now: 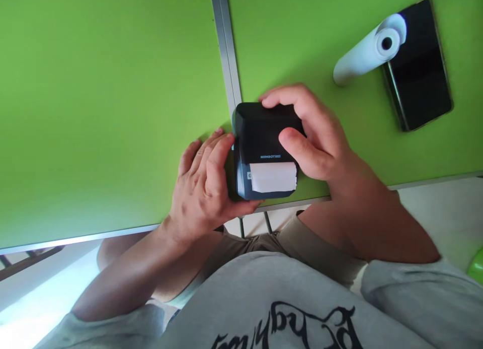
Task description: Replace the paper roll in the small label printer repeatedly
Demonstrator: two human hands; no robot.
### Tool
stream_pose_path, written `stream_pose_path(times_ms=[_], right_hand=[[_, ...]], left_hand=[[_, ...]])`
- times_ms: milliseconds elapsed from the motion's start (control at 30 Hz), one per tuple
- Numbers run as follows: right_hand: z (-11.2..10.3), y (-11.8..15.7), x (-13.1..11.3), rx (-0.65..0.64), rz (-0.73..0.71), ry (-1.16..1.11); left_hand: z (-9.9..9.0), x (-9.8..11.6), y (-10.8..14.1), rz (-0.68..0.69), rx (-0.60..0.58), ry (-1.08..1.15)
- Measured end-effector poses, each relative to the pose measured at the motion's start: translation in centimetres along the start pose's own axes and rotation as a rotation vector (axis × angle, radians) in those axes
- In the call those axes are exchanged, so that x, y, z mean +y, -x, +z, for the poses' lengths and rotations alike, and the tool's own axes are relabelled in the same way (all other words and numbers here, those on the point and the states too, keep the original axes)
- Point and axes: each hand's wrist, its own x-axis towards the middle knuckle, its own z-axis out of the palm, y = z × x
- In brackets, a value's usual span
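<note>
A small black label printer (266,132) marked NIIMBOT rests on the green table near its front edge. White label paper (274,178) sticks out from the printer's near side. My left hand (207,183) is curled against the printer's left side, its thumb at the front lower corner. My right hand (313,132) grips the printer's right side, with the thumb on top of the black cover and the fingers round the far edge. The undersides of the fingers are partly hidden.
To the right, a white paper roll (362,54) stands upright beside a dark phone-like device (420,67) lying flat. A metal seam (226,47) crosses the green table (113,87) behind the printer. The table's metal-trimmed edge (94,238) runs close to my body.
</note>
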Motion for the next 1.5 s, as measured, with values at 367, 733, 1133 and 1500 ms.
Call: stream_pose_path(times_ms=[367, 733, 1133, 1500], right_hand=[[0.11, 0.10, 0.09, 0.026, -0.109, 0.100], [0.58, 0.46, 0.69, 0.349, 0.042, 0.088], [0.48, 0.57, 0.73, 0.271, -0.018, 0.112], [0.33, 0.47, 0.06, 0.247, 0.005, 0.197]], left_hand=[[-0.05, -0.10, -0.09, -0.013, -0.016, 0.016], [0.15, -0.10, -0.05, -0.016, -0.043, -0.051], [0.04, 0.10, -0.22, -0.005, -0.067, -0.096], [-0.03, 0.01, -0.09, 0.018, -0.080, -0.115]])
